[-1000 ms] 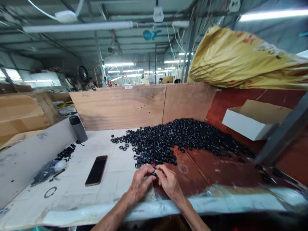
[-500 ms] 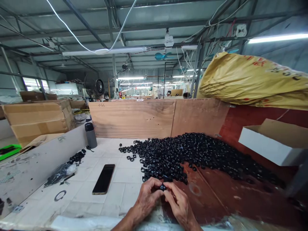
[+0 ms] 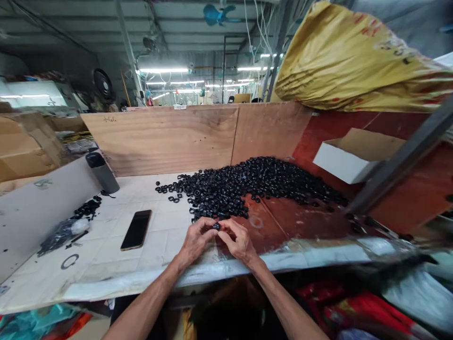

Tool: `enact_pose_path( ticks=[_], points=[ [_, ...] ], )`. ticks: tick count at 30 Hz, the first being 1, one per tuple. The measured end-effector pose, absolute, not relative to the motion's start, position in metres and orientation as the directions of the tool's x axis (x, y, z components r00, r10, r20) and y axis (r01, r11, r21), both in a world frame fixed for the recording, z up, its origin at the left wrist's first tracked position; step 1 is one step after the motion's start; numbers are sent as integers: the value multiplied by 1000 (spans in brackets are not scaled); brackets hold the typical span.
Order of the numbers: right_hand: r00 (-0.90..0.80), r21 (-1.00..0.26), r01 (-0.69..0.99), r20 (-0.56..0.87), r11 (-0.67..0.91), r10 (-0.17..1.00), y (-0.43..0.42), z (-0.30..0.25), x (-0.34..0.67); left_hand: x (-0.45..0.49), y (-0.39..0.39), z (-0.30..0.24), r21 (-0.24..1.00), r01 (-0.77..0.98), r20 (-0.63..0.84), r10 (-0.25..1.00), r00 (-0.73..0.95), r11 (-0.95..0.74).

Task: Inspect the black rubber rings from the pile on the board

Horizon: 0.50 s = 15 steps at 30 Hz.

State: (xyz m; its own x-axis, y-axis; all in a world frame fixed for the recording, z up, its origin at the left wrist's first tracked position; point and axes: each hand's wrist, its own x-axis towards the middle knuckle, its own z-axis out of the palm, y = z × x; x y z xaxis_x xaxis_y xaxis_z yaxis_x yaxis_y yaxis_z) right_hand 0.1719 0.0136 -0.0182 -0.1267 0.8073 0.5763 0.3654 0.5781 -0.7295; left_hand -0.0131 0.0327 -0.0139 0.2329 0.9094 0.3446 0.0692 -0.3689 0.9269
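Between the fingertips of both hands is a small black plastic part (image 3: 216, 226), partly covered by the fingers. My left hand (image 3: 197, 240) pinches it from the left with thumb and forefinger. From the other side my right hand (image 3: 236, 239) grips it the same way, fingers curled. Just beyond the hands spreads a big heap of small black ring-like parts (image 3: 226, 189), reaching from the pale board on the left onto the red-brown surface on the right.
A phone (image 3: 136, 230) lies left of the hands, near a flat grey ring (image 3: 70, 261). Farther left are a plastic bag of black pieces (image 3: 58, 237) and a dark bottle (image 3: 102, 173). A wooden panel (image 3: 170, 137) closes the back. An open white box (image 3: 345, 158) stands behind a slanted metal post (image 3: 399, 156) at right.
The view has tilted down, so the table's front edge and my forearms now show. Both hands still hold the small black part together near the heap.
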Motion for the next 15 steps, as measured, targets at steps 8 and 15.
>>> enact_pose_path(
  ticks=[8, 15],
  points=[
    [-58, -836, 281, 475, 471, 878, -1, -19, 170, -13, 22, -3, 830, 160, 455, 815, 360, -534],
    [-43, -952, 220, 210, 214, 977, -50, -15, 166, -15, -28, -7, 784, 207, 487, 786, 380, -586]
  ],
)
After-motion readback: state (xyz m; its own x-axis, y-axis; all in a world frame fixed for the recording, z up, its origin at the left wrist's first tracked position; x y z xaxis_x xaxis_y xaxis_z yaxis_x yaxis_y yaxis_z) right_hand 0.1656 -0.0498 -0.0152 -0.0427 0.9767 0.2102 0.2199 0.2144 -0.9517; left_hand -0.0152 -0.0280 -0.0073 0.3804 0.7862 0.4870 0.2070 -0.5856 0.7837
